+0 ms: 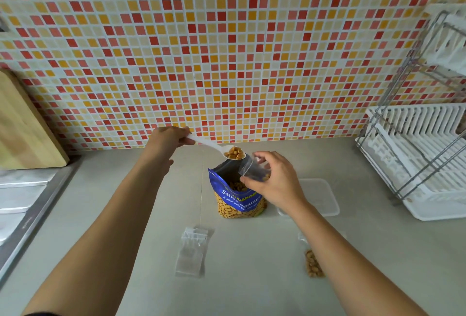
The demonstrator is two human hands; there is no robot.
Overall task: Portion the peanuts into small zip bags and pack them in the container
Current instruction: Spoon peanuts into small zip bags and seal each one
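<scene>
**Spotter:** Where do we stand on the count?

**Me:** One small clear zip bag of peanuts (312, 262) is filled. It lies on the pale grey bench (126, 189), near-right of the blue foil peanut pouch (237, 199), half under my forearm. Number two is in play. My right hand (274, 182) pinches a small open zip bag (252, 169) by its mouth, right over the pouch's open top. It looks to have a few nuts in it.

**Spotter:** And the left?

**Me:** My left hand (171, 139) is curled round the handle of the white plastic spoon (216, 148). A heaped load of peanuts (234, 153) hovers just behind the pouch, at the bag's lip.

**Spotter:** What's left?

**Me:** Plenty, I'd say. A little stack of flat empty zip bags (193, 250) waits near-left of the pouch. The clear rectangular plastic container (320, 197), right of the pouch, shows no bags inside that I can make out, so nothing looks packed yet.

**Spotter:** Label?

**Me:** "GARDEN" in yellow, then white letters that look like "Salted Peanuts", partly behind my hand. There's a smaller line beneath that I can't read.
</scene>
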